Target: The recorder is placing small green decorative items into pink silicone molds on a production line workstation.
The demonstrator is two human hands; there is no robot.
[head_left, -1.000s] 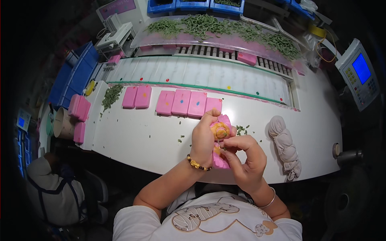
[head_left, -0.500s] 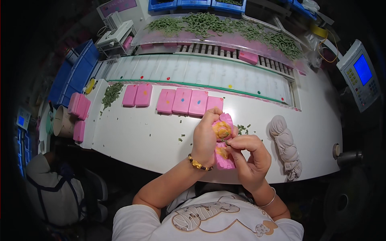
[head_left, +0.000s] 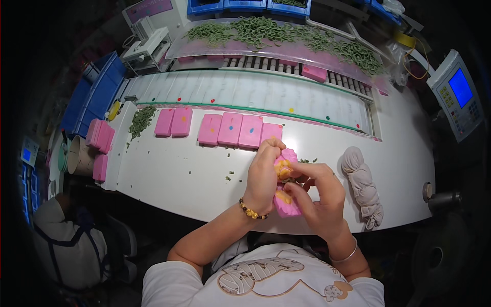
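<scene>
My left hand (head_left: 262, 171) is wrapped round a pink rubber mould (head_left: 288, 205), held over the near part of the white table. The mould is bent open, and yellow patterned inner faces show on its upper and lower parts. My right hand (head_left: 322, 197) is at the mould's right side, fingers bent. Its index fingertip touches the upper part and its thumb lies by the lower part. Between those fingers sits something small and dark that I cannot make out. Beyond the left hand, several closed pink moulds (head_left: 231, 129) with coloured dots lie in a row.
Green cut bits (head_left: 141, 122) lie heaped at the left, with crumbs scattered about. A clear tray of green rings (head_left: 263, 31) stands at the back above rollers. At the right are a twisted pale cloth (head_left: 362, 187) and a blue-screened control panel (head_left: 458, 92). A person (head_left: 71, 240) sits at lower left.
My right index finger has moved up from a pinch at the mould's middle onto its upper part, so finger and thumb are farther apart. My left hand keeps its hold.
</scene>
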